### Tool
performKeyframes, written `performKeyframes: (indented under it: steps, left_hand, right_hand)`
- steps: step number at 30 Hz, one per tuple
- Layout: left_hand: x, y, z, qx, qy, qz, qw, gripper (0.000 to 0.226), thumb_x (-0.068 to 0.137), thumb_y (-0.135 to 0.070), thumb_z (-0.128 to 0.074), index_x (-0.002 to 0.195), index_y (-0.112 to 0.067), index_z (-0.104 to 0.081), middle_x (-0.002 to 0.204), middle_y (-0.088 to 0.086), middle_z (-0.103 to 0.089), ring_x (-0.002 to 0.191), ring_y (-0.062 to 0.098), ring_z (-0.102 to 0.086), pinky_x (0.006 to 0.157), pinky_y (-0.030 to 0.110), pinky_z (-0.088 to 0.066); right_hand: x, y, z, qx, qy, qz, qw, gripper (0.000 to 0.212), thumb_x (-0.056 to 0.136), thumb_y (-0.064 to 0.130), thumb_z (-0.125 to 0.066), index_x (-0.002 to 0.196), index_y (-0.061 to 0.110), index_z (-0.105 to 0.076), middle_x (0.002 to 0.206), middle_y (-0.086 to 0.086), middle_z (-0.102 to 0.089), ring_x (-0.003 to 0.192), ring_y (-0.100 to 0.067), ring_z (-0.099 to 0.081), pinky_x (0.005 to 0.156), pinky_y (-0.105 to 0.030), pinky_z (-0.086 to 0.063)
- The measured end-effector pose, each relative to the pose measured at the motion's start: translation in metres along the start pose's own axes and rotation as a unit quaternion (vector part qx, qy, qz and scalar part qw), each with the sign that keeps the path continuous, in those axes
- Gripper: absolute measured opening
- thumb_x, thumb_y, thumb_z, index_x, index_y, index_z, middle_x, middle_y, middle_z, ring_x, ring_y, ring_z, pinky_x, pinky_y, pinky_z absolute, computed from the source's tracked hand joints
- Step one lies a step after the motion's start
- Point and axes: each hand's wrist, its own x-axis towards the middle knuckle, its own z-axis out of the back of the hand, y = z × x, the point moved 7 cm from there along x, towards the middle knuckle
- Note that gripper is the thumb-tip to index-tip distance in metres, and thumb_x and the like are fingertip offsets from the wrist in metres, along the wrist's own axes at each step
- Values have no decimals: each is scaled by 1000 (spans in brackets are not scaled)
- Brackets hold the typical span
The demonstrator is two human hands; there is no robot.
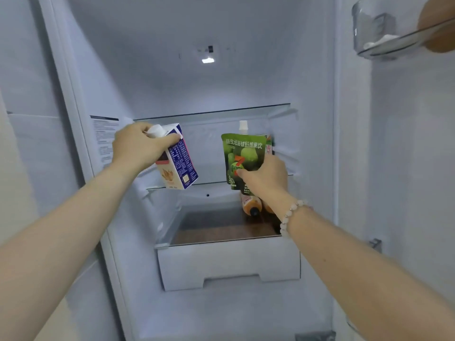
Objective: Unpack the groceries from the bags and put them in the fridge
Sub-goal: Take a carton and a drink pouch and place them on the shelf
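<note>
Stocking partly done: two orange bottles [253,205] already lie in the open white fridge [221,82], while the left hand [138,146] grips a tilted blue-and-white carton [181,166] at nine o'clock and the right hand [264,178] clasps a green spouted pouch [242,153] at three o'clock, both above the glass shelf [211,184], unplaced; bags unseen
</note>
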Motion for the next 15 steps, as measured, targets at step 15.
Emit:
performKeyframes:
  steps: [15]
  left_hand:
    - [131, 56, -155, 41, 94, -6, 995, 38, 71, -44, -70, 83, -9, -63, 85, 9, -65, 78, 28, -58, 56, 27, -37]
  right_hand:
    - [99, -26, -56, -66, -44, -41, 996, 32, 78, 30, -75, 105, 16, -65, 105, -1, -68, 99, -20, -62, 74, -24, -45]
